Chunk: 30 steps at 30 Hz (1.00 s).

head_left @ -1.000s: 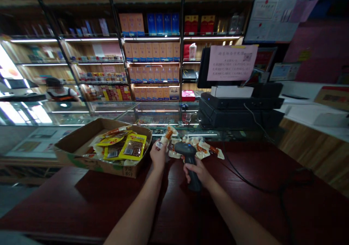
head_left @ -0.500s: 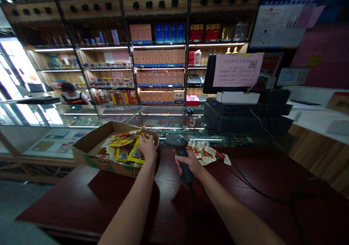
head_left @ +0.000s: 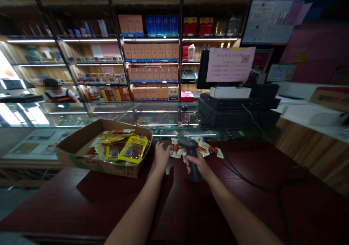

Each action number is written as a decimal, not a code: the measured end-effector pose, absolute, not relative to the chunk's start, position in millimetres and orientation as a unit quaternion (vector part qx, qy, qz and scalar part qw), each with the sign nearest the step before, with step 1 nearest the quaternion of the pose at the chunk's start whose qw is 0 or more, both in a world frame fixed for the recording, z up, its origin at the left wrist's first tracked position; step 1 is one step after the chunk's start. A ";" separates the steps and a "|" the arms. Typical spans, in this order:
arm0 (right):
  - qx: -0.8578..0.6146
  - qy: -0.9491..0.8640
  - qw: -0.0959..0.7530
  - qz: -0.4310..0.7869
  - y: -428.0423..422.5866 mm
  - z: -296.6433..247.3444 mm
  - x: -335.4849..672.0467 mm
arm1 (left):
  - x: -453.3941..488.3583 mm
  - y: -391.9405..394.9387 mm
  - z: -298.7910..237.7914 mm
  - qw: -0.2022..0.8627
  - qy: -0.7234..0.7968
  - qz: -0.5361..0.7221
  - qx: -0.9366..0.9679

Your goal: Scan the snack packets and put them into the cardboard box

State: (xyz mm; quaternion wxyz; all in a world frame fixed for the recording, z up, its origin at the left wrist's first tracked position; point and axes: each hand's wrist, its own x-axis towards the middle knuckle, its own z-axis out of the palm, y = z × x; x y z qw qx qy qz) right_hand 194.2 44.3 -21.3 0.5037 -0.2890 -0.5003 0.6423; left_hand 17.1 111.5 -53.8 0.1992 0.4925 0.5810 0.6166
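Observation:
My right hand is closed round the handle of a dark barcode scanner, held upright over the dark red counter. Just behind the scanner lies a small pile of white and orange snack packets. My left hand reaches towards the left end of that pile with its fingers stretched out and nothing in them. To its left stands an open cardboard box with several yellow snack packets inside.
A black cable runs across the counter on the right. A till with a monitor and a pink notice stands behind, on a glass display counter. Shelves of boxed goods fill the back wall. Another person is far left.
My left hand held a packet up to the scanner, carried it left into the cardboard box, and has now come back empty to the pile. My right hand kept hold of the scanner.

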 end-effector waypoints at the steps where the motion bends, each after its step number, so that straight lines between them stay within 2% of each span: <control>1: -0.291 -0.489 0.515 0.641 45.0 -25.3 198.9 | 21.9 112.3 -59.7 0.189 0.603 0.588 0.504; 5: -0.293 -0.458 0.544 0.639 49.0 -41.4 211.1 | 34.8 111.3 -77.8 0.155 0.649 0.494 0.557; 9: -0.301 -0.448 0.542 0.644 50.4 -48.8 212.7 | 31.5 111.1 -85.4 0.157 0.643 0.486 0.571; 12: -0.301 -0.454 0.526 0.654 47.5 -46.3 209.8 | 20.8 115.4 -87.3 0.209 0.627 0.545 0.515; 16: -0.295 -0.475 0.502 0.660 41.3 -41.9 206.0 | 7.8 123.0 -90.0 0.351 0.553 0.668 0.353; 18: -0.291 -0.489 0.491 0.660 39.0 -41.5 204.9 | 4.1 125.8 -91.5 0.384 0.511 0.703 0.311; 23: -0.291 -0.498 0.484 0.658 38.0 -42.2 205.2 | 2.0 127.1 -91.9 0.373 0.461 0.737 0.325; 30: -0.304 -0.459 0.541 0.636 45.7 -45.5 210.9 | 4.7 125.1 -89.3 0.377 0.410 0.775 0.300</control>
